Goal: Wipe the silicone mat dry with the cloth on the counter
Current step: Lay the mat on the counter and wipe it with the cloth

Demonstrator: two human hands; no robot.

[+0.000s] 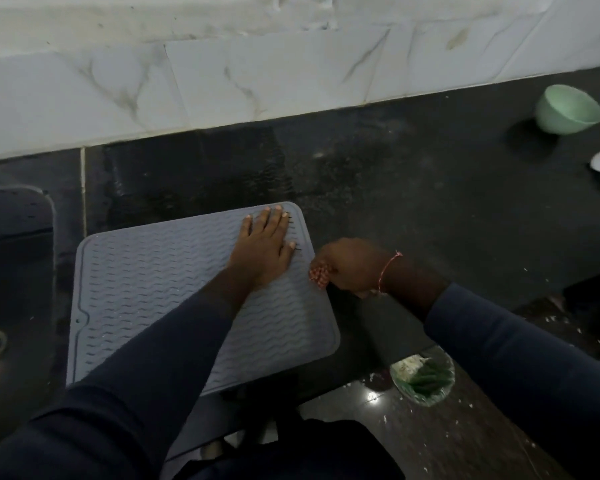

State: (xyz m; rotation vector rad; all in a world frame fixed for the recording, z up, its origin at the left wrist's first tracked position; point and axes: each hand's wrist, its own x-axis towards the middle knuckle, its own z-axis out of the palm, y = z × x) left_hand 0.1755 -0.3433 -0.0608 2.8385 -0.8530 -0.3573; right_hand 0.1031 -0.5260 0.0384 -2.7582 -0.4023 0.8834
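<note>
Head view, only one given. Grey mat point(136, 289) flat on dark counter point(430, 202), just right of sink point(14, 244), near side reaching counter's front edge. Wavy ridges all over top, raised rim round it.

Left hand point(262, 249) palm-down on mat's far right corner, fingers point(274, 223) straight and a bit apart, thumb out to the side. Reads as pinning the mat in place.

Right hand point(352, 268) just beside mat's right edge, curled tight round a small red-and-white cloth point(318, 273). Only a bunched bit poking out past the fist, right at the rim; touching it or not, can't tell. No cloth on the ridged top yet, so wiping prob. only about to start.

Handling, as a guess: mat light, soft, floppy, likely to skate on a damp-looking counter. Better kept flat and held by palm pressure on a corner, as here, than lifted. If lifted, take by rim at two corners, else likely to sag and fold. Ridges prob. hold water in the grooves, so strokes along the waves w/ some pressure.

Green bowl point(568, 109) far right by the wall, well apart.
</note>
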